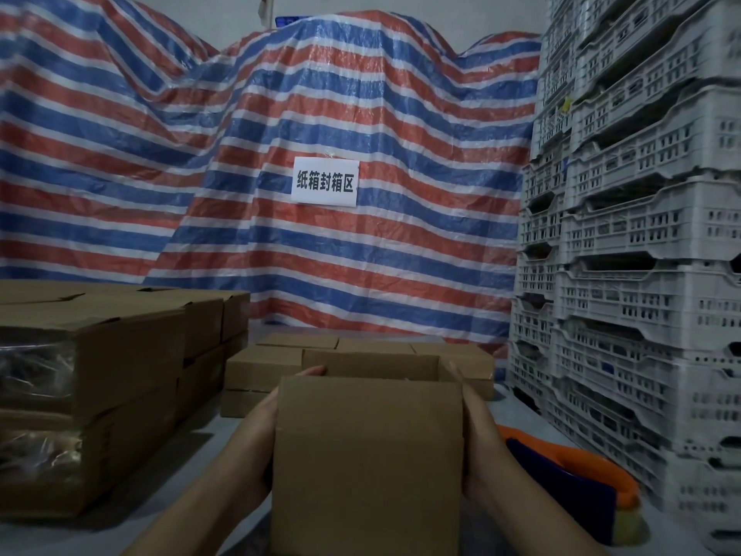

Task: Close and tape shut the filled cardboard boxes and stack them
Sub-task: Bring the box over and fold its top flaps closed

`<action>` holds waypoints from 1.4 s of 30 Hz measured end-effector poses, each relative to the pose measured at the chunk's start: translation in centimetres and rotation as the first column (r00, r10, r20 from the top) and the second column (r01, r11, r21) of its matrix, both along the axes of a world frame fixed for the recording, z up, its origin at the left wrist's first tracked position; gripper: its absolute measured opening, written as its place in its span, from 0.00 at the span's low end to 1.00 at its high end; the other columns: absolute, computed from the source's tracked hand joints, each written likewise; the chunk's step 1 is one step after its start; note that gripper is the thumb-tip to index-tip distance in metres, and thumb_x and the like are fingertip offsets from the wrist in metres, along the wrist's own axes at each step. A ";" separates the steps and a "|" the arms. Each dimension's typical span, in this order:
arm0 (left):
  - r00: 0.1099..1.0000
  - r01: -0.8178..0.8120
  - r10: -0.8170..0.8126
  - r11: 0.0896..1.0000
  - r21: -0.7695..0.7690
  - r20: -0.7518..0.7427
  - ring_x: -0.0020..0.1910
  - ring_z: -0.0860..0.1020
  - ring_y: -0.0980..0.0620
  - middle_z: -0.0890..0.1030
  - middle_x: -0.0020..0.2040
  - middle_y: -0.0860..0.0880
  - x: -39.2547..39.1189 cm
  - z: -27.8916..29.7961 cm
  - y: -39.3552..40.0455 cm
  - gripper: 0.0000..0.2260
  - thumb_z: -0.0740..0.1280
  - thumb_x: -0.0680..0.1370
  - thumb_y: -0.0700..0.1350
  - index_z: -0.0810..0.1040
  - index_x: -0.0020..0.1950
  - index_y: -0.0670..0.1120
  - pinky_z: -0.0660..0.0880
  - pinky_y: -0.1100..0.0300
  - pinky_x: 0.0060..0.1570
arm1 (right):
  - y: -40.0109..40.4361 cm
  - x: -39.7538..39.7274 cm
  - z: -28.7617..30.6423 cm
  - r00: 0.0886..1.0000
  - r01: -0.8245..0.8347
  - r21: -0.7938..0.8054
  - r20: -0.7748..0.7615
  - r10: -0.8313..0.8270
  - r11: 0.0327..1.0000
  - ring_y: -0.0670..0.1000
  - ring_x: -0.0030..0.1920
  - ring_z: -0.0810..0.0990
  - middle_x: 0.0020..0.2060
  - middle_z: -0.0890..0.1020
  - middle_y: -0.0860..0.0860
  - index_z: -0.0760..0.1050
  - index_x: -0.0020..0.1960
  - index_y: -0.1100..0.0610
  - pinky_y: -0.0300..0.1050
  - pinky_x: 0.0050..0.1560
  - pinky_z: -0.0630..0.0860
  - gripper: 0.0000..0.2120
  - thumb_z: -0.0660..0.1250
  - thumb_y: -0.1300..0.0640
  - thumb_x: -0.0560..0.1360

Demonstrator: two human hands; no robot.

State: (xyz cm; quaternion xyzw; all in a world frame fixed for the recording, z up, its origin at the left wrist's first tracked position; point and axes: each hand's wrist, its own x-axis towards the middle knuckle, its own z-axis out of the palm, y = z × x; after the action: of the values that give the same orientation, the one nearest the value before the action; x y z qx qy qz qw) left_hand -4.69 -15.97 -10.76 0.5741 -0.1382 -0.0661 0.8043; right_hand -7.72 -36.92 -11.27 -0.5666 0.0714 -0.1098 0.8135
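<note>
A small brown cardboard box [367, 455] is held up in front of me, its near flap standing and its top open at the far side. My left hand [266, 419] grips its left side, with a fingertip curled over the top edge. My right hand [477, 431] clasps its right side, fingers reaching up along the flap. Behind it lie several small closed boxes [260, 369] in a low stack. An orange and blue tape dispenser [577, 487] rests on the table to the right.
Larger cardboard boxes [100, 379] are stacked at the left. White plastic crates [641, 254] tower at the right. A striped tarpaulin [280, 134] with a white paper sign [324, 181] covers the back. The grey table [224, 435] shows between the stacks.
</note>
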 end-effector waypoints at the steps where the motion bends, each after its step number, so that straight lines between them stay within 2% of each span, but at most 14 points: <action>1: 1.000 -0.014 0.014 1.000 -0.009 -0.009 0.39 0.81 0.41 0.84 0.39 0.39 -0.2 0.1 -0.1 0.19 0.70 0.65 0.51 0.82 0.55 0.49 0.75 0.51 0.39 | 0.1 0.0 0.3 1.000 -0.024 0.004 -0.004 0.024 1.000 0.60 0.48 0.85 0.47 0.87 0.60 0.83 0.56 0.57 0.53 0.49 0.77 0.27 0.64 0.35 0.76; 4: 0.998 -0.051 0.051 0.999 -0.008 -0.025 0.39 0.81 0.42 0.84 0.38 0.39 -0.1 -0.2 -0.4 0.15 0.70 0.73 0.50 0.82 0.58 0.47 0.75 0.51 0.40 | 0.2 -0.4 0.9 0.998 -0.050 -0.050 -0.044 0.048 0.998 0.58 0.42 0.84 0.38 0.87 0.58 0.81 0.54 0.60 0.51 0.45 0.76 0.20 0.66 0.42 0.78; 7: 0.998 -0.039 0.039 0.999 -0.002 -0.042 0.43 0.81 0.40 0.84 0.41 0.38 0.2 -0.3 -0.4 0.18 0.71 0.71 0.51 0.81 0.57 0.44 0.76 0.49 0.44 | 0.0 -0.5 0.8 0.996 -0.040 -0.148 -0.083 0.027 0.988 0.54 0.35 0.82 0.31 0.85 0.55 0.80 0.46 0.60 0.48 0.39 0.74 0.12 0.66 0.51 0.80; 10: 0.998 -0.028 0.028 1.000 0.007 -0.050 0.41 0.80 0.40 0.83 0.38 0.38 0.1 -0.3 -0.3 0.21 0.71 0.66 0.52 0.81 0.55 0.42 0.74 0.51 0.41 | -0.1 -0.5 0.8 0.997 -0.038 -0.167 -0.077 0.025 0.985 0.54 0.34 0.83 0.32 0.85 0.56 0.81 0.44 0.59 0.48 0.39 0.74 0.11 0.66 0.54 0.79; 14: 0.998 -0.051 0.051 0.999 -0.006 0.022 0.42 0.82 0.40 0.83 0.47 0.38 0.8 -1.0 0.2 0.12 0.66 0.78 0.48 0.81 0.60 0.53 0.77 0.50 0.41 | -0.3 -0.3 0.8 0.997 -0.052 -0.174 -0.067 0.041 0.983 0.56 0.38 0.84 0.36 0.86 0.57 0.82 0.47 0.59 0.48 0.41 0.76 0.10 0.67 0.52 0.78; 16: 0.998 -0.052 0.052 0.999 0.011 0.047 0.39 0.84 0.42 0.85 0.44 0.40 1.1 -1.1 0.4 0.12 0.68 0.75 0.48 0.81 0.57 0.53 0.78 0.52 0.36 | -0.5 -0.1 0.5 0.997 -0.062 -0.165 -0.052 0.054 0.984 0.55 0.36 0.85 0.37 0.87 0.57 0.82 0.47 0.59 0.48 0.41 0.76 0.10 0.68 0.52 0.78; 20: 0.996 -0.057 0.051 0.996 0.071 0.078 0.35 0.84 0.46 0.85 0.39 0.43 1.3 -1.4 0.4 0.19 0.68 0.65 0.53 0.81 0.52 0.45 0.78 0.57 0.30 | -0.8 -0.1 0.1 0.996 -0.087 -0.159 -0.010 0.086 0.984 0.52 0.31 0.85 0.35 0.86 0.55 0.81 0.45 0.57 0.47 0.39 0.74 0.09 0.68 0.52 0.77; 23: 0.995 -0.085 0.080 0.991 0.104 0.056 0.40 0.85 0.47 0.86 0.43 0.44 1.6 -1.6 0.5 0.22 0.63 0.74 0.61 0.84 0.52 0.45 0.77 0.54 0.38 | -0.8 -0.1 -0.1 0.997 -0.074 -0.156 0.009 0.076 0.985 0.52 0.31 0.85 0.35 0.86 0.55 0.81 0.46 0.58 0.47 0.39 0.76 0.09 0.68 0.53 0.77; 25: 0.999 -0.016 0.012 0.995 0.102 0.036 0.46 0.85 0.46 0.86 0.48 0.43 1.8 -1.5 0.9 0.34 0.55 0.69 0.73 0.86 0.51 0.48 0.75 0.52 0.44 | -0.7 0.0 0.0 0.998 -0.063 -0.152 0.013 0.066 0.986 0.52 0.33 0.85 0.36 0.86 0.56 0.81 0.48 0.59 0.48 0.41 0.77 0.09 0.68 0.53 0.77; 27: 0.996 0.031 -0.038 0.995 0.091 0.079 0.50 0.84 0.47 0.85 0.52 0.43 1.7 -1.4 1.3 0.39 0.55 0.63 0.76 0.84 0.56 0.50 0.75 0.52 0.48 | -0.7 0.1 0.0 0.998 -0.062 -0.148 0.004 0.063 0.987 0.53 0.33 0.85 0.36 0.86 0.56 0.82 0.48 0.59 0.49 0.42 0.77 0.09 0.68 0.53 0.77; 29: 0.995 0.038 -0.045 0.997 0.072 0.090 0.51 0.84 0.49 0.85 0.53 0.46 1.5 -1.5 1.5 0.37 0.59 0.62 0.73 0.80 0.61 0.51 0.75 0.54 0.49 | -0.8 0.2 0.1 0.998 -0.056 -0.138 -0.003 0.056 0.989 0.53 0.32 0.85 0.36 0.86 0.56 0.82 0.46 0.59 0.49 0.42 0.76 0.09 0.68 0.54 0.77; 34: 0.995 0.014 -0.021 0.997 0.073 0.100 0.41 0.85 0.53 0.86 0.42 0.51 0.7 -1.1 1.0 0.18 0.64 0.70 0.62 0.77 0.52 0.53 0.73 0.56 0.43 | -0.9 0.4 0.0 0.998 -0.058 -0.135 0.012 0.060 0.989 0.53 0.32 0.86 0.37 0.86 0.57 0.83 0.46 0.59 0.45 0.34 0.79 0.08 0.69 0.54 0.76; 38: 0.995 -0.051 0.046 0.997 0.055 0.085 0.47 0.83 0.47 0.87 0.43 0.47 0.2 -0.5 0.3 0.11 0.66 0.75 0.56 0.79 0.51 0.51 0.74 0.56 0.44 | -1.1 0.8 -0.2 0.998 -0.062 -0.117 -0.002 0.062 0.991 0.53 0.33 0.86 0.37 0.86 0.56 0.83 0.43 0.58 0.45 0.35 0.79 0.10 0.68 0.54 0.78; 42: 0.992 -0.092 0.085 0.993 0.073 0.093 0.55 0.78 0.41 0.81 0.52 0.39 0.9 -0.5 0.1 0.10 0.61 0.82 0.46 0.78 0.56 0.42 0.73 0.52 0.58 | -1.3 1.1 -0.3 0.996 -0.091 -0.111 -0.013 0.090 0.990 0.53 0.35 0.85 0.37 0.86 0.56 0.82 0.48 0.58 0.45 0.36 0.79 0.10 0.65 0.54 0.80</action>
State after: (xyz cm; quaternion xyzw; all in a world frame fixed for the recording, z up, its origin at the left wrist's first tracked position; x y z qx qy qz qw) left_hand -3.79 -15.90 -11.24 0.6126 -0.1462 -0.0098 0.7767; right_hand -6.62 -38.26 -11.56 -0.6141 0.0425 -0.0745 0.7846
